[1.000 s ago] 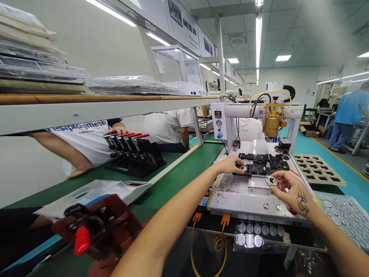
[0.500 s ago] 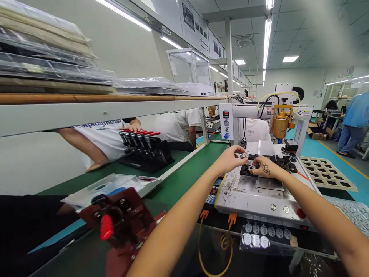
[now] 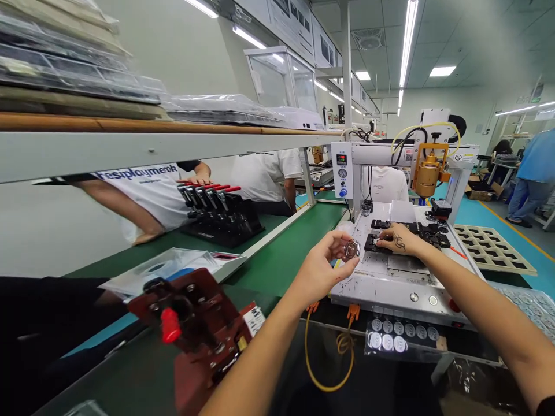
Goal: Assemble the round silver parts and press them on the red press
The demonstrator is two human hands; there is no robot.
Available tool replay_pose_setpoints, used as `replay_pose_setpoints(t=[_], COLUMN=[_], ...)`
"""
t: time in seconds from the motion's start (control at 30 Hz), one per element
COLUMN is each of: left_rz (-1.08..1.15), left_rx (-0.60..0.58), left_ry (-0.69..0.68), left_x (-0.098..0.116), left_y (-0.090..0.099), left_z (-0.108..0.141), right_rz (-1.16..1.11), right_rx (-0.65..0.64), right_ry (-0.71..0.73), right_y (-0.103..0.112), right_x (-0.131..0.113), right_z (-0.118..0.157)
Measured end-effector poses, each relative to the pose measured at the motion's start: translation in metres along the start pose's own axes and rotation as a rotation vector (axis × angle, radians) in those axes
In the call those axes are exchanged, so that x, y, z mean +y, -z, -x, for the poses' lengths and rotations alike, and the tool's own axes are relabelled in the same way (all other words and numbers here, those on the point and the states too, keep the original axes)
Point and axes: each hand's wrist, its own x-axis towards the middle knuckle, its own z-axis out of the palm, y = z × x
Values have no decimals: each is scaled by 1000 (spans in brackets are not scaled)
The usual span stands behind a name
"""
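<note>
My left hand [image 3: 327,263] pinches a round metal watch case [image 3: 351,249] between thumb and fingers, held up in front of the machine bed. My right hand [image 3: 396,240] reaches to the black fixture [image 3: 435,236] on that bed. Its fingertips close on a second watch case [image 3: 376,242], a small silver piece at the fixture's left end that my fingers partly cover. The white benchtop machine [image 3: 368,284] carries a brass-coloured head [image 3: 427,179] above and behind the fixture.
A red-brown clamp jig [image 3: 195,315] with a red handle stands at left front. Beyond it is a black rack of red-handled clamps [image 3: 221,214] with a co-worker's hand on it. A beige tray [image 3: 494,248] lies right; an orange-plugged cable [image 3: 307,358] hangs in front.
My left hand has drawn back from the fixture toward me, bringing its watch case along. The right hand stays at the fixture. The whole view has shifted slightly.
</note>
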Motion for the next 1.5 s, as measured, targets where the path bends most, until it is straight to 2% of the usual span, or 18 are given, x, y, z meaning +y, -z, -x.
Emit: replay_pose_setpoints(t=[0.1,0.17,0.23,0.27,0.33,0.43,0.5,0.57,0.6,0.7,0.8,0.9,1.0,1.13,1.27,1.37,1.5], left_rz=[30,0,-38,-56,-92,-148,-158,-151,-143,-96,-63,-68,-70,-72,-77,-76,-55], left_rx=[19,37,36,27,-10,-103,-170,-258,-315,-486,-553,-586,-616,-623,-616,-586,-462], left_ry=[19,45,83,103,137,158,157,145,133,63,44,77,87,116,125,116,86], left_x=[-1,-6,-14,-19,-30,-48,-61,-75,-83,-106,-127,-140,-144,-142,-140,-136,-115], left_y=[-10,-14,-16,-17,-24,-45,-66,-87,-96,-114,-121,-123,-124,-124,-123,-126,-129], left_z=[16,34,56,66,82,96,102,109,113,120,122,120,118,116,113,113,121], right_rz=[-4,5,37,64,144,214,220,184,148,5,-62,-70,-81,-152,-274,-351,-452], right_rx=[179,312,443,549,661,719,767,793,760,473,244,164,131,134,148,208,284], right_ry=[-27,-73,-153,-201,-300,-409,-437,-378,-320,-122,-25,-13,0,56,91,-13,-275], right_y=[22,40,52,54,51,34,18,-1,-12,-51,-89,-113,-125,-138,-136,-116,-73], right_x=[-1,5,14,20,32,50,51,38,27,-14,-38,-36,-21,-9,-16,-27,-44], right_z=[42,96,163,196,252,298,308,308,307,299,287,278,277,289,311,323,322])
